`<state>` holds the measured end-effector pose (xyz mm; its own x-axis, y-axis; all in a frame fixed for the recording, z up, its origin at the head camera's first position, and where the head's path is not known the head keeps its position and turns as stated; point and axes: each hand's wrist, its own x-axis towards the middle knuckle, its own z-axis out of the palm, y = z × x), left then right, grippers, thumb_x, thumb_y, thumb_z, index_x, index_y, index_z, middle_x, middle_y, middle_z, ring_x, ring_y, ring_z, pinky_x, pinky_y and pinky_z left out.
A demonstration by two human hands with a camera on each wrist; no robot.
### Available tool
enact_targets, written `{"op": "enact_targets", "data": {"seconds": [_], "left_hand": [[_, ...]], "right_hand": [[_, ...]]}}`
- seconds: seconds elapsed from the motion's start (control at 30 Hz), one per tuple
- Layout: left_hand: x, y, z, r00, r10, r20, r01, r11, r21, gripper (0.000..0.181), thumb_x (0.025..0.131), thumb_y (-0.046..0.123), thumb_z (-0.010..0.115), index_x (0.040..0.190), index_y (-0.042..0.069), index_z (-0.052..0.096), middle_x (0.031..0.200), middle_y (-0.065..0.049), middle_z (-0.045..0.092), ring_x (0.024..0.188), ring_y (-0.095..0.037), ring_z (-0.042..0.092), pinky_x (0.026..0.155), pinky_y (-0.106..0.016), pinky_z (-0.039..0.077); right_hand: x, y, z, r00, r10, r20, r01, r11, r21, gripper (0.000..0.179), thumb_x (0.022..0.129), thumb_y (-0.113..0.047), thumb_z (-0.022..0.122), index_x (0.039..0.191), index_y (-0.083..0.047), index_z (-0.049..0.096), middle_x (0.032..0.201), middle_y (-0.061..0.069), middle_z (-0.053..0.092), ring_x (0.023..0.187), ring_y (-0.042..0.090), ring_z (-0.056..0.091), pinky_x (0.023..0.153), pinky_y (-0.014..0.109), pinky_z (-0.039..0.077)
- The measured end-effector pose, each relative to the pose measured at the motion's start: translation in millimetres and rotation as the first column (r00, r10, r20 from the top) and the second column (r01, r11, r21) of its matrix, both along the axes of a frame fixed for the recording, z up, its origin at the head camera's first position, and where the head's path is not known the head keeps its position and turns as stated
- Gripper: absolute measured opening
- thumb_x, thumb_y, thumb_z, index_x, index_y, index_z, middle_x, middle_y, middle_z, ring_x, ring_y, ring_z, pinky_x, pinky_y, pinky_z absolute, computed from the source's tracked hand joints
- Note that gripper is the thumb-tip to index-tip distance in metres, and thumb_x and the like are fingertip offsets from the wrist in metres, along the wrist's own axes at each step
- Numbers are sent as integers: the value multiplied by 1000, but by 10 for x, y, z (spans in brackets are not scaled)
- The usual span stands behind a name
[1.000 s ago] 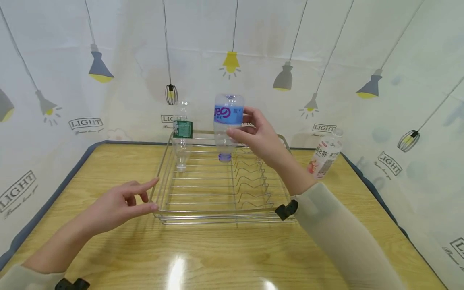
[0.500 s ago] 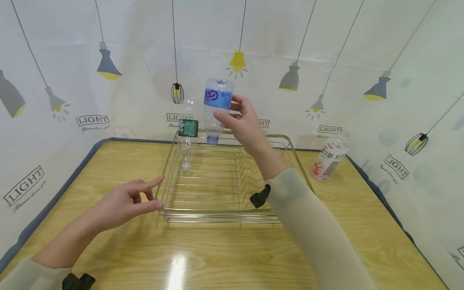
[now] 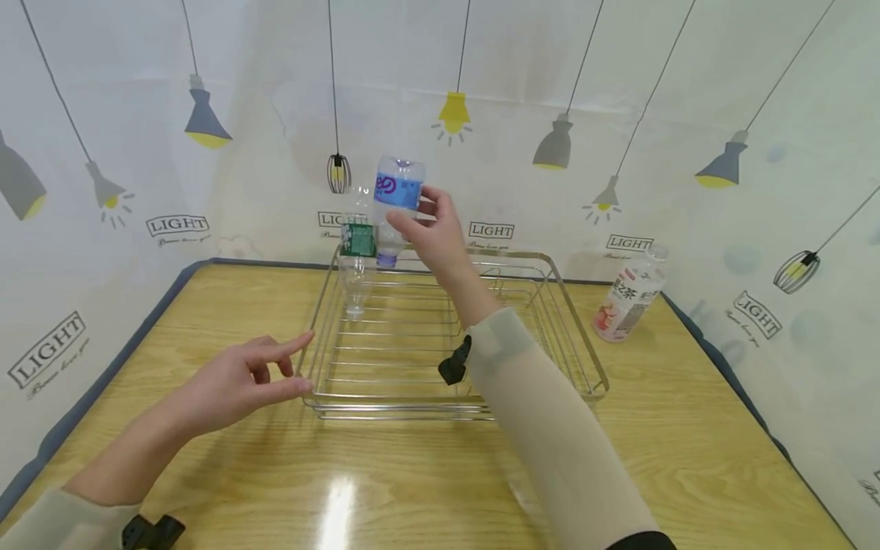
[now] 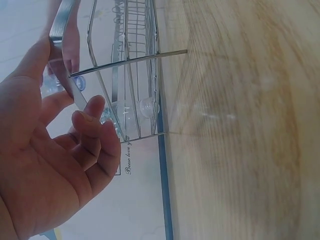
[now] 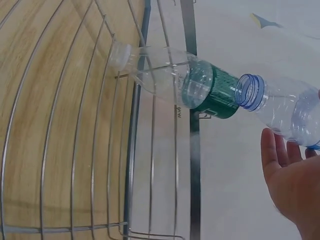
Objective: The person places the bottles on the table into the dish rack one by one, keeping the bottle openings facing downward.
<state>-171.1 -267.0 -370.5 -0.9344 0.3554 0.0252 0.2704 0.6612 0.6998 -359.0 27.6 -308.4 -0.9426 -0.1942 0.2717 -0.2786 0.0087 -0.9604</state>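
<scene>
**Inverted bottle in hand, beside a green-labelled neighbour**

Blue-labelled bottle (image 3: 399,197), one; base up, neck down, long axis near upright with the neck tipped slightly left; held over the rear of the wire rack (image 3: 406,398), just right of the green-labelled bottle (image 3: 358,240); whether the two touch, I cannot tell from my feeds; I judge their spacing to be what the coming move turns on.

Right hand (image 3: 438,235), one; fingers and thumb clamped on the blue-labelled bottle from its right; the nearer of the hands.

Left hand (image 3: 237,382), one; thumb and index finger apart, touching the rack's rim near its front left corner; from here I place the held bottle farther back, rightward and higher.

Green-labelled bottle; neck down, rear left of the rack.

Counter (image 3: 412,473), wood-grained, glossy; carries the rack and, to its right, a fruit-labelled bottle (image 3: 629,298), upright.

Room: pale backdrop (image 3: 275,176), printed with hanging lamps, directly behind the counter.
</scene>
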Motion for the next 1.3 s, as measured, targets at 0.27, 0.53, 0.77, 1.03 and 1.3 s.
{"op": "enact_targets", "data": {"seconds": [0.27,0.53,0.77,1.03,1.3], "left_hand": [[-4,7,-1,1000,-4,-2,4,1000,0,74,103,42,79,167,21,49,109,-2,62,73,-13,50,60,-29,47],[4,9,-16,1000,-4,5,4,1000,10,74,103,41,78,167,21,48,112,-3,62,72,-12,50,61,-29,47],[10,11,-3,1000,-1,-7,1,1000,8,72,103,39,79,166,20,50,112,-3,63,72,-12,51,61,-29,48],[-8,15,-7,1000,-7,-8,7,1000,5,72,103,40,79,167,21,50,112,-2,64,73,-11,51,61,-29,47],[-6,3,2,1000,-7,9,7,1000,3,73,104,40,78,167,20,49,114,-4,64,74,-12,51,62,-29,47]], "right_hand": [[-71,32,-152,999,-22,38,22,1000,12,78,99,-35,83,163,-17,43,147,10,57,130,27,63,109,45,59],[-85,104,-301,995,-5,102,-7,993,117,82,101,-32,81,167,-11,36,153,14,54,134,31,63,108,46,60],[-127,148,-397,983,16,183,-50,981,187,80,102,-28,81,166,-12,36,157,16,53,137,32,62,109,45,59],[-151,158,-507,982,13,188,-67,956,287,77,105,-28,77,166,-10,33,160,18,51,136,33,62,109,47,59],[-164,99,-546,977,26,211,-92,946,310,79,107,-22,74,168,-7,26,166,19,46,144,35,58,112,47,57]]}}
